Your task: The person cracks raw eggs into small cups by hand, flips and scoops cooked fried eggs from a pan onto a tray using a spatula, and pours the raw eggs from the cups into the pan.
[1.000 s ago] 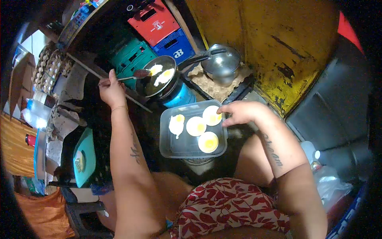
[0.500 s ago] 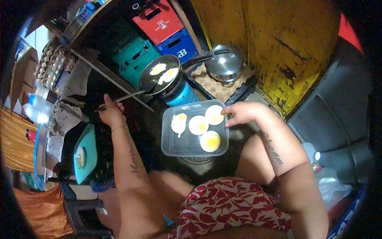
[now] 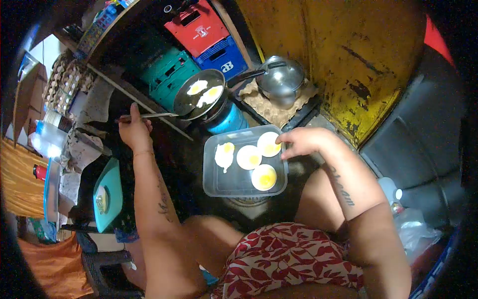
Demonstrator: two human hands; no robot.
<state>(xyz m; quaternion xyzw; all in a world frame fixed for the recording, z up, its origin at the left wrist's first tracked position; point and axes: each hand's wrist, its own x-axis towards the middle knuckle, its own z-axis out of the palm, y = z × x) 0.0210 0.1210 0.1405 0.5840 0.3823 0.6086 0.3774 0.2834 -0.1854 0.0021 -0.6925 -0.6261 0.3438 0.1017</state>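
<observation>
Now, hands (image 3: 133,130) on spatula (image 3: 149,116), tray (image 3: 224,184)

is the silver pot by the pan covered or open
Covered. The pot has its domed metal lid on, with the knob on top and no gap showing at the rim. It sits on an egg tray right of the pan.

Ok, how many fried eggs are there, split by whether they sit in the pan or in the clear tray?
Fried eggs in the black frying pan: 2
Fried eggs in the clear plastic tray: 4
Total: 6
</observation>
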